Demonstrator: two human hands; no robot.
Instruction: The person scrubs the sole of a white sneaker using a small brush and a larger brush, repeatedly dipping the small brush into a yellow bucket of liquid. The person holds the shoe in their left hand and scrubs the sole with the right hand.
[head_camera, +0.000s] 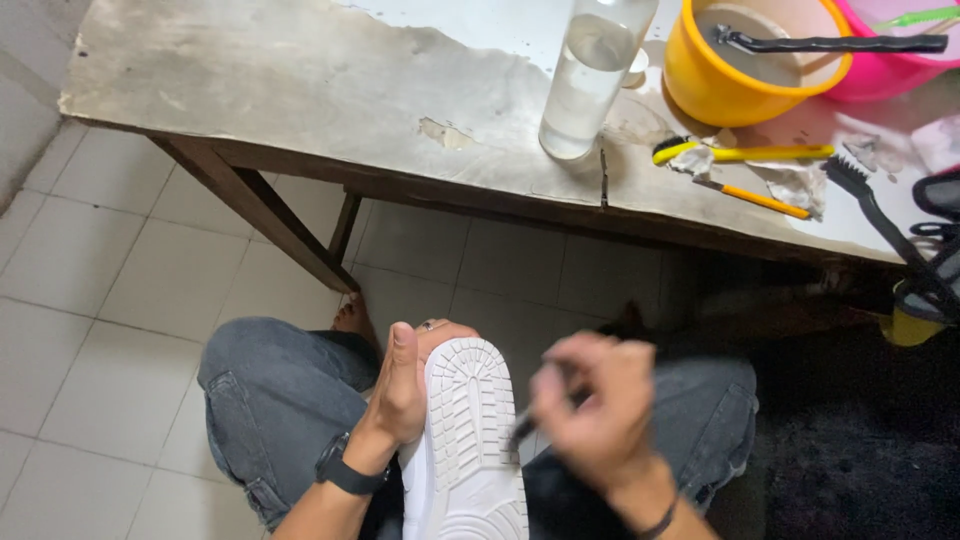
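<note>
My left hand (400, 385) grips a white sneaker (468, 440) by its side, sole turned up toward me, over my lap in grey jeans. My right hand (595, 410) is blurred beside the sole and closed on a thin dark tool (524, 430), whose tip rests at the sole's right edge. A black watch sits on my left wrist and a dark band on my right wrist.
A worn wooden table (300, 90) stands ahead with a clear bottle of water (590, 75), a yellow bucket (740, 60), a pink basin (890, 60), a yellow-handled brush (740, 152), a yellow cutter (752, 198) and a black brush (880, 215). White tiled floor lies at left.
</note>
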